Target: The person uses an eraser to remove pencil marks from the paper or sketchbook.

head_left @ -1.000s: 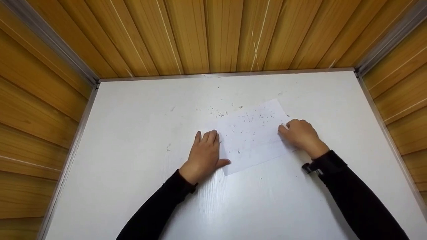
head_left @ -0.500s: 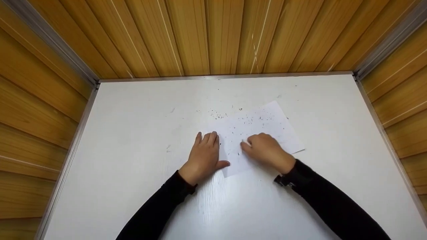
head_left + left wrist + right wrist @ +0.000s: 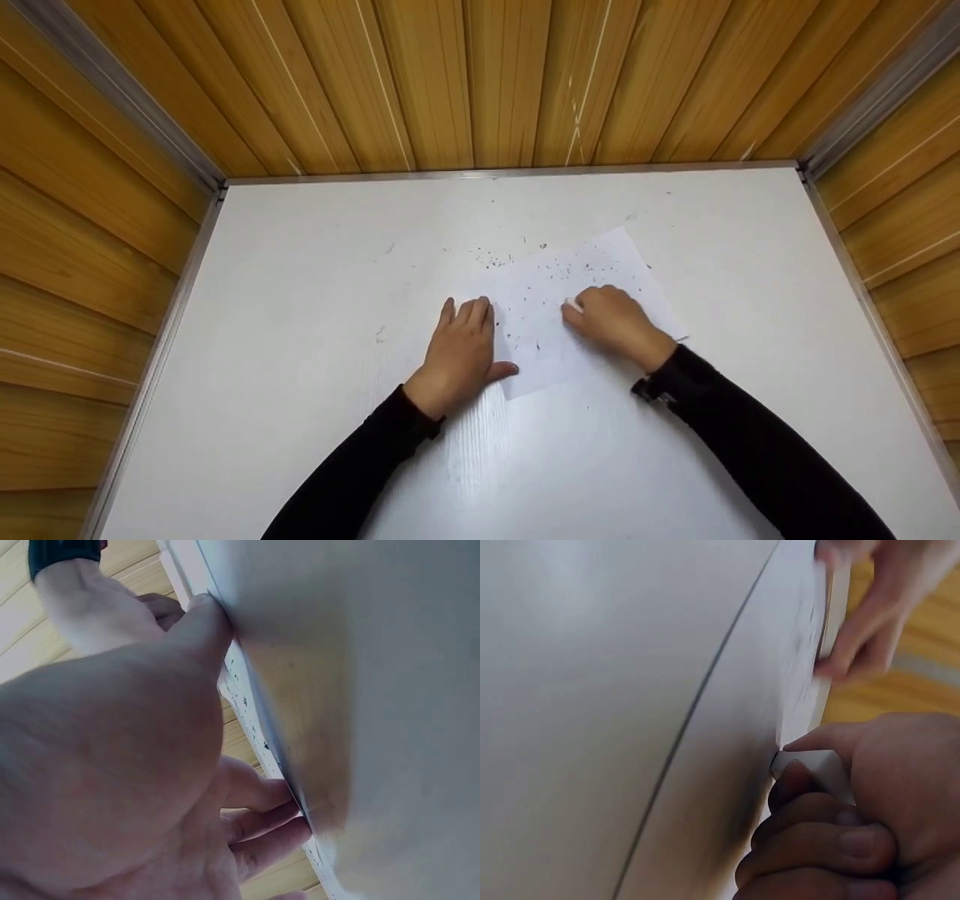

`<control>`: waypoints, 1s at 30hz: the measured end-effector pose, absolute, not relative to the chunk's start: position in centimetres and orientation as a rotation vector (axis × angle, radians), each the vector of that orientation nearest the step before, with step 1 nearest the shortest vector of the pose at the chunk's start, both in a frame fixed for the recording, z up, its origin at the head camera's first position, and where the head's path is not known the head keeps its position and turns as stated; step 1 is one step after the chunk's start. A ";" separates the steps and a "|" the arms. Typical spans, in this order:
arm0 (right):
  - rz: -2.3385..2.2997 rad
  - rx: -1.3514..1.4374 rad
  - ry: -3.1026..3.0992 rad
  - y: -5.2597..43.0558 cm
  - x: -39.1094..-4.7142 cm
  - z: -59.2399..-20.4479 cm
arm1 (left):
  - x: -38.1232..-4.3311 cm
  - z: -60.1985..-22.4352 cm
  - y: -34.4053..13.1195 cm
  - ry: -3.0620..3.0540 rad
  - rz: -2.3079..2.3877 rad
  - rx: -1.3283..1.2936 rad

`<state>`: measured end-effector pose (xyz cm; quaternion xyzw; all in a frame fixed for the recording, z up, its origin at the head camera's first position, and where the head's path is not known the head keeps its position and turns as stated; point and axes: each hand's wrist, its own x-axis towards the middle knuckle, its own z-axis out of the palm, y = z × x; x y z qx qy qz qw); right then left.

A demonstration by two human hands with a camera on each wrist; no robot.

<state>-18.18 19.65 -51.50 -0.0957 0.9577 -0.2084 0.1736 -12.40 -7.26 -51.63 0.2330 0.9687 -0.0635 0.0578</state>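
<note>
A white sheet of paper lies slanted on the white table, strewn with small dark eraser crumbs. My left hand presses on its left side, fingers extended and thumb spread out along the near corner. Over the middle of the sheet, my right hand grips a small white eraser between thumb and curled fingers. The eraser's end touches the paper in the right wrist view, while the palm hides most of its body. From the left wrist view, the fingertips rest at the paper's edge.
More dark crumbs are scattered on the table beyond the sheet's upper left edge. Faint smudges mark the tabletop on the left. Wood-patterned panels enclose the table at the back and both sides.
My right hand has swept left from the sheet's right edge to its middle, then slightly back to the right and away from me. The left hand has stayed in place.
</note>
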 end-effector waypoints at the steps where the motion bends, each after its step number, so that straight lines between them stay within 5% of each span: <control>1: -0.594 -0.226 2.718 21.1 -18.5 -51.5 | -12.4 -51.6 -7.3 2.929 -0.198 0.706; 6: -0.569 -0.093 2.743 26.5 -19.6 -51.3 | -12.4 -51.6 -7.3 2.912 -0.216 0.701; 11: -0.554 -0.068 2.783 26.7 -19.5 -51.0 | -12.6 -51.5 -7.3 2.922 -0.233 0.706; 24: -0.573 -0.529 2.710 12.3 -14.3 -50.4 | -12.8 -51.8 -7.3 2.932 -0.174 0.721; 30: -0.524 -0.572 2.719 12.3 -15.2 -51.5 | -12.6 -51.7 -7.5 2.939 -0.191 0.723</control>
